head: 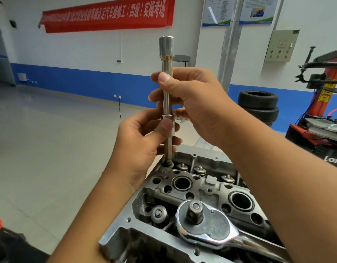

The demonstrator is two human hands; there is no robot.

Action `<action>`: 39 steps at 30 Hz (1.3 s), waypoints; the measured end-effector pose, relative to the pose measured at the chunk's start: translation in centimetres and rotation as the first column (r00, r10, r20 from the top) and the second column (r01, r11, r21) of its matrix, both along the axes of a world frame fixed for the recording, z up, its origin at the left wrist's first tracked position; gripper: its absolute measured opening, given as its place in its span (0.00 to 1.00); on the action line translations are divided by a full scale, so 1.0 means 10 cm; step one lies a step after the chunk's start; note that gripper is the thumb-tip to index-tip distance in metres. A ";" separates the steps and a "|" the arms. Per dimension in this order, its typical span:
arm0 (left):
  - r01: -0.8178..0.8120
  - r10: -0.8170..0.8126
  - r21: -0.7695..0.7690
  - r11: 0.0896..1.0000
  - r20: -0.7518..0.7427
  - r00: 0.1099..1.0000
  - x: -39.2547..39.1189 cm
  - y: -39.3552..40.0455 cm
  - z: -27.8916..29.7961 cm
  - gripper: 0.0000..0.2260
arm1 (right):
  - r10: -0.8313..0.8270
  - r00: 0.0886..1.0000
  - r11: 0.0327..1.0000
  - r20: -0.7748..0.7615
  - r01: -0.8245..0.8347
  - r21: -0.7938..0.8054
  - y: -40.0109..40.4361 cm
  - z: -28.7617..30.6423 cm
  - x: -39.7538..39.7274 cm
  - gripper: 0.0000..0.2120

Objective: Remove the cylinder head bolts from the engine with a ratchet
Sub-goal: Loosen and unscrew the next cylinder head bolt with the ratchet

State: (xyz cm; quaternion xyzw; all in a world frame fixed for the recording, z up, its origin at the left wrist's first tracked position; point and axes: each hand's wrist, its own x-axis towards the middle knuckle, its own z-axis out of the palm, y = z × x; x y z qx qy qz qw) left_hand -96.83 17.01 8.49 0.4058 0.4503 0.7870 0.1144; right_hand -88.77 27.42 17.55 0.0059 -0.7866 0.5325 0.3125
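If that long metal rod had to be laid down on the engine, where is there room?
The flat rim left of the ratchet looks bare, though narrow. The middle is crowded: the ratchet lies across the cylinder head among valve springs and open bores.

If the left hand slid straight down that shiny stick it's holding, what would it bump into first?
Probably the bolt head where the extension bar meets the cylinder head. The left hand grips the bar just above it, with nothing visible between, though depth is hard to judge.

A ratchet (207,227) lies flat on the cylinder head (184,196), drive square up
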 end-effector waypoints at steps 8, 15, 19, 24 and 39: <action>-0.017 0.017 -0.008 1.000 -0.003 1.000 0.00 0.00 -0.01 0.11 | -0.038 0.998 0.998 -0.042 0.040 0.052 0.03 -0.01 0.01 0.04; 0.021 -0.021 0.042 0.999 0.001 1.000 0.00 -0.01 -0.01 0.13 | 0.008 1.000 1.000 0.007 -0.009 0.024 -0.01 0.00 0.01 0.06; -0.113 0.113 0.067 0.991 0.005 0.994 -0.03 0.01 -0.02 0.21 | -0.070 0.997 0.992 -0.017 0.071 0.100 0.02 -0.01 0.02 0.08; 0.164 -0.165 0.025 0.986 0.086 0.982 -0.03 0.00 -0.02 0.13 | -0.070 0.997 0.996 -0.034 0.072 0.046 0.02 -0.01 0.00 0.10; 0.098 -0.098 -0.039 0.994 -0.004 0.995 -0.04 0.01 -0.03 0.13 | -0.074 0.997 0.995 0.035 0.071 0.071 0.00 0.00 0.01 0.10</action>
